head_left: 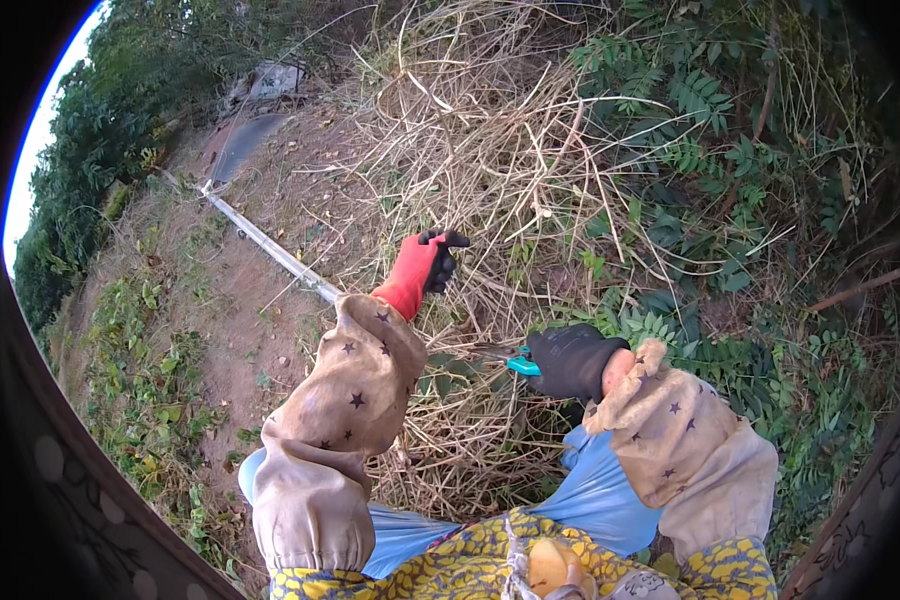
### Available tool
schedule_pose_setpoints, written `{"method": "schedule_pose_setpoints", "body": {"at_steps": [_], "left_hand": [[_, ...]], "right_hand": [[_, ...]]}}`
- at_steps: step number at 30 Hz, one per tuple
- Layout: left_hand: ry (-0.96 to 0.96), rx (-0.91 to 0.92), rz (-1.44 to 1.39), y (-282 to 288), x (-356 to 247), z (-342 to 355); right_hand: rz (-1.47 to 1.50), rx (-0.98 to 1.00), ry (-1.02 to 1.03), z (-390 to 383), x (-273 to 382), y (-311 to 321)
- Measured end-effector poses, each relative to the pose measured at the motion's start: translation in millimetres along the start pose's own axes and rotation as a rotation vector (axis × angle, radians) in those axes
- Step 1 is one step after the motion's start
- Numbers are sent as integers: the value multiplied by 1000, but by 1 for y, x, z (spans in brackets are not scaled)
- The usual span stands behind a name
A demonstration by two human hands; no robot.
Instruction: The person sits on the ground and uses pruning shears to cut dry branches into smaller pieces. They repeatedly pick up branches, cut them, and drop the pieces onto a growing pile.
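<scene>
My left hand (pixel 434 264), in a red and black glove, is held over the edge of a pile of dry stems (pixel 470 190). Its fingers are half bent with one stretched out to the right, and nothing shows between them. My right hand (pixel 573 360), in a black glove, is closed around the teal handles of pruning shears (pixel 518 362). The blades point left, over dry stems and a few green leaves, and are hard to make out. Both forearms wear tan sleeve covers (pixel 355 385) with dark stars.
A long pale pole (pixel 270 247) lies on the bare soil at left. Leafy green plants (pixel 715 100) crowd the right side, and low plants (pixel 150 370) grow at far left. Blue cloth (pixel 600 500) and yellow patterned clothing (pixel 450 555) cover my lap. A grey sheet (pixel 245 145) lies farther off.
</scene>
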State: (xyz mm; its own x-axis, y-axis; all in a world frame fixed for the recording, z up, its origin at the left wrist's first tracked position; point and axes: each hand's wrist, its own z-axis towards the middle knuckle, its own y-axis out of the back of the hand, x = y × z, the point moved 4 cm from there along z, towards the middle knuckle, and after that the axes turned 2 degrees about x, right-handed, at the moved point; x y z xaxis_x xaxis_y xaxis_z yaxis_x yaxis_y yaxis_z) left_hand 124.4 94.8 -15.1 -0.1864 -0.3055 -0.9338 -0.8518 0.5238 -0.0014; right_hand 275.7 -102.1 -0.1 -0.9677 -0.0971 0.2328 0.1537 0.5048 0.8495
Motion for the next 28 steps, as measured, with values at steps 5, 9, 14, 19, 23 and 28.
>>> {"method": "schedule_pose_setpoints", "body": {"at_steps": [5, 9, 14, 19, 23, 28], "left_hand": [[-58, 12, 28, 24, 25, -77], [-102, 14, 44, 26, 29, -112], [-139, 34, 24, 26, 38, -119], [-150, 81, -25, 30, 49, -110], [-140, 75, -34, 39, 52, -103], [-94, 44, -64, 48, 55, -96]], "right_hand": [[2, -166, 6, 13, 0, 2], [256, -319, -62, 27, -3, 3], [1005, -117, 78, 53, 11, -6], [1260, -28, 105, 72, 24, -2], [1280, -128, 62, 91, 32, -1], [1245, -189, 115, 143, 28, -27]]}}
